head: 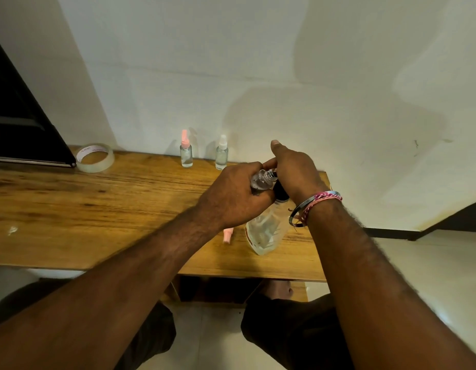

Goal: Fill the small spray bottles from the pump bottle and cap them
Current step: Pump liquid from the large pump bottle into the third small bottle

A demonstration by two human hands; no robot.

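Status, left to right: tape roll (95, 157) sat at the worktop's (71, 209) back-left, not involved. Two small spray bottles stood capped by the wall, pink-topped bottle (186, 152) and white-topped bottle (222, 153); both looked filled, so likely done. A loose pink cap (227, 235) lay on the worktop near the pump bottle (266, 233). Left hand (231, 196) was clamped around a third small bottle (261, 180), uncapped, tilted with its mouth at the pump nozzle. Right hand (293, 169) was closed over the pump head, seemingly pressing. Fill level unclear. Left: finish filling, fit the pink cap.
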